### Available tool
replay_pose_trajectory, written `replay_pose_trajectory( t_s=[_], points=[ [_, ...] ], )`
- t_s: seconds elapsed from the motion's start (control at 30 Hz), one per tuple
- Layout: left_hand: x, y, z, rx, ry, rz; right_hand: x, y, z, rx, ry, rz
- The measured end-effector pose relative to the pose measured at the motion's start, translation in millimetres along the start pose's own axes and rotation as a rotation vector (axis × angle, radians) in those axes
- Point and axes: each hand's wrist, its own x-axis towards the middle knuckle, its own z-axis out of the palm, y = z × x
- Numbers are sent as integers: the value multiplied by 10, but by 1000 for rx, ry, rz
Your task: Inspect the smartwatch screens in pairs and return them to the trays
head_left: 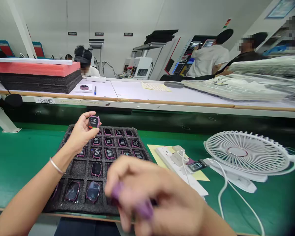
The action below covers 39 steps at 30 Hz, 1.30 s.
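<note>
Pinched between the thumb and fingers of my left hand (82,131) is a purple-framed smartwatch (93,122), its lit screen showing small text. It is held over the far left part of a black foam tray (78,168). Close to the camera, my right hand (152,193) is smeared by motion, its fingers curled round a purple object (144,208) whose kind I cannot make out. The tray's compartments hold several more purple smartwatches (96,169), some with lit text and some dark. My right hand and forearm hide the tray's near right corner.
To the right, a white power strip (167,155) lies on yellow paper, beside a white fan (238,152) with trailing cables. A shelf (132,91) behind carries black and red foam (36,68), a pen (95,90) and plastic-wrapped trays (236,87). Several people are beyond it.
</note>
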Motion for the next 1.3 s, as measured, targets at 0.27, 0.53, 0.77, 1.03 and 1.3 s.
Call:
replay_pose_trajectory(
  t_s=[0.27,0.53,0.77,1.03,1.3],
  points=[
    [-103,-520,-14,42,34,-122,651,1069,-695,591,536,55],
    [-151,-539,-60,-101,-76,-263,643,1396,-833,589,658,105],
    [-161,-572,-83,-128,-88,-248,621,1369,-717,444,588,84],
    [-155,-580,-99,-129,-119,-254,612,1402,-748,480,536,95],
    [-160,-599,-85,-184,-85,-273,610,1414,-761,484,550,102]
  ],
)
